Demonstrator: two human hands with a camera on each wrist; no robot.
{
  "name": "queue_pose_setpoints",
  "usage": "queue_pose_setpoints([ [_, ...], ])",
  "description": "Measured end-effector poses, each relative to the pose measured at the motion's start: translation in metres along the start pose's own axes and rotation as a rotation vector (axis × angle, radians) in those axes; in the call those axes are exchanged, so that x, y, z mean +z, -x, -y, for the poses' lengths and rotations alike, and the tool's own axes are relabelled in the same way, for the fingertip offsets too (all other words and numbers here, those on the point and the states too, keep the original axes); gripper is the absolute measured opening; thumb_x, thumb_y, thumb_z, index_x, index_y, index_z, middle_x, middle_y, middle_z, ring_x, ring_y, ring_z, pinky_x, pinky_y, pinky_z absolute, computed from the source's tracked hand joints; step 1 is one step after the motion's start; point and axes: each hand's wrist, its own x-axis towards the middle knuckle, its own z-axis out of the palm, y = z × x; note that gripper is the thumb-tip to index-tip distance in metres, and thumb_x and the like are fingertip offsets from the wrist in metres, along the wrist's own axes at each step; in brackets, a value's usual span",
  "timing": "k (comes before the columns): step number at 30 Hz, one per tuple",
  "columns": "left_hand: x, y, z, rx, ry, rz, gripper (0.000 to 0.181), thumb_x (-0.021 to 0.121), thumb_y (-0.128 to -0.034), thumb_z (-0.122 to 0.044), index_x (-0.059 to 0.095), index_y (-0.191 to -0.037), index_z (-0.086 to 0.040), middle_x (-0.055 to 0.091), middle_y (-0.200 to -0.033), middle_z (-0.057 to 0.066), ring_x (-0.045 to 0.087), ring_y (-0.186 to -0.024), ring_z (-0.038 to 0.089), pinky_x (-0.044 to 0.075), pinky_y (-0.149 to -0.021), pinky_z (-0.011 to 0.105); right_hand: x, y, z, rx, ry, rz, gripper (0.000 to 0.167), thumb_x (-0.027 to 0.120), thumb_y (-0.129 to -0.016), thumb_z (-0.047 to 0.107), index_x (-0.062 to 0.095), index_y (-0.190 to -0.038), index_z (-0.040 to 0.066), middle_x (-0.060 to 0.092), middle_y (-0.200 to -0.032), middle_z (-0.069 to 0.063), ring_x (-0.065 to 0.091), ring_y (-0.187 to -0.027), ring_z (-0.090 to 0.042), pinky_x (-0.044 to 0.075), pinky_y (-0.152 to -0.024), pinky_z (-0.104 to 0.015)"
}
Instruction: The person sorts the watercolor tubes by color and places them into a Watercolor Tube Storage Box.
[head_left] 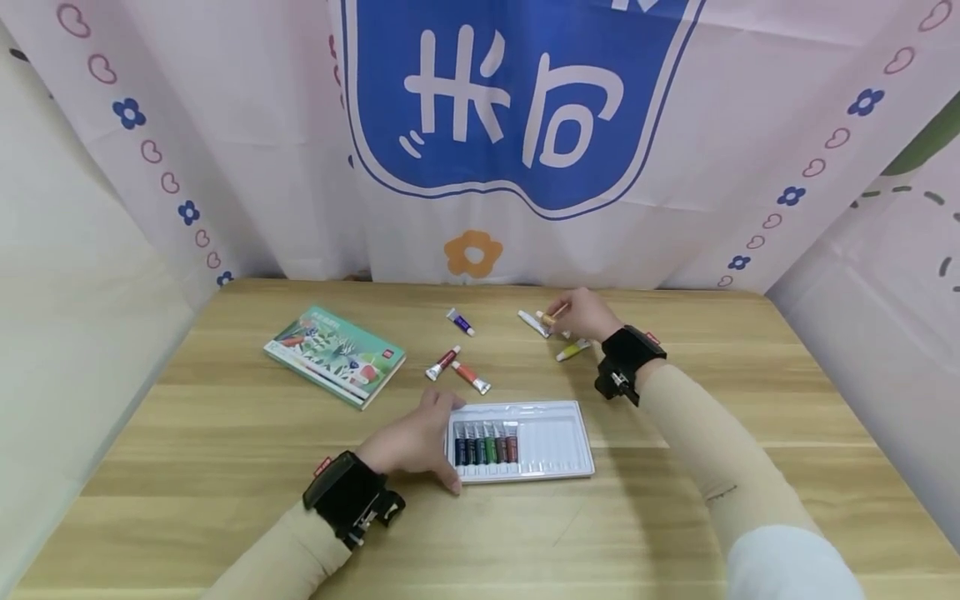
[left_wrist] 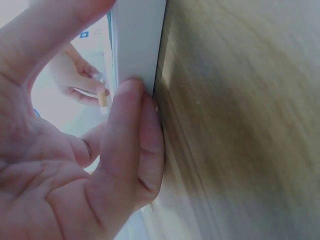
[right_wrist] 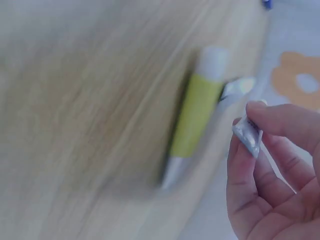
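Note:
A white plastic paint tray (head_left: 525, 479) lies near the middle of the table, several dark, green and brown paint tubes (head_left: 486, 446) lined up in its left part. My left hand (head_left: 416, 437) grips the tray's left end, thumb at the near corner; in the left wrist view curled fingertips (left_wrist: 129, 95) touch its white side. Farther back, my right hand (head_left: 588, 315) pinches a light orange paint tube (head_left: 546, 319) by its flat silver end (right_wrist: 248, 136). Beside that hand lie a white paint tube (head_left: 531, 322) and a yellow paint tube (head_left: 573, 350).
Behind the tray lie a purple tube (head_left: 461, 322), a dark red tube (head_left: 443, 363) and an orange tube (head_left: 471, 377). A green illustrated box (head_left: 333, 354) lies at the left. A printed curtain (head_left: 285, 192) hangs along the table's back edge.

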Motion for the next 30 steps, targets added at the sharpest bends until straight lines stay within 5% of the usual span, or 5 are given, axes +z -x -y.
queue_pose_setpoints([
  [8, 0.005, 0.002, 0.002, -0.005, 0.010, 0.012, 0.110, 0.101, -0.0505, -0.008, 0.042, -0.142, 0.005, 0.035, -0.139, 0.026, 0.048, -0.125, 0.042, 0.040, -0.111, 0.057, 0.001, 0.055, 0.012, -0.023, -0.178, 0.205, 0.018, 0.083, -0.084, 0.009, 0.078, -0.100, 0.004, 0.076, -0.092, -0.005, 0.070, -0.079, -0.020, 0.060, -0.081, -0.044],
  [17, 0.002, -0.003, 0.003, 0.003, 0.000, 0.028, 0.111, 0.101, -0.0523, -0.009, 0.040, -0.144, 0.005, 0.035, -0.139, 0.027, 0.048, -0.124, 0.042, 0.040, -0.111, 0.057, 0.006, 0.104, 0.024, -0.156, -0.258, 0.404, 0.016, 0.083, -0.084, 0.007, 0.079, -0.099, 0.001, 0.077, -0.091, -0.005, 0.071, -0.082, -0.019, 0.060, -0.078, -0.034],
  [24, -0.001, -0.006, 0.000, -0.003, -0.008, 0.040, 0.111, 0.101, -0.0532, -0.010, 0.039, -0.144, 0.006, 0.034, -0.139, 0.028, 0.047, -0.126, 0.043, 0.039, -0.112, 0.057, 0.005, 0.116, 0.026, -0.164, -0.206, 0.469, 0.020, 0.079, -0.086, 0.002, 0.079, -0.106, 0.003, 0.077, -0.103, -0.004, 0.071, -0.094, -0.016, 0.058, -0.087, -0.033],
  [30, -0.003, -0.006, -0.001, -0.015, -0.027, 0.057, 0.113, 0.101, -0.0539, -0.011, 0.037, -0.146, 0.007, 0.034, -0.140, 0.029, 0.047, -0.127, 0.044, 0.039, -0.112, 0.058, 0.007, 0.111, 0.031, -0.133, -0.100, 0.516, 0.013, 0.080, -0.084, 0.002, 0.081, -0.095, 0.009, 0.077, -0.094, 0.001, 0.070, -0.088, -0.014, 0.057, -0.085, -0.032],
])
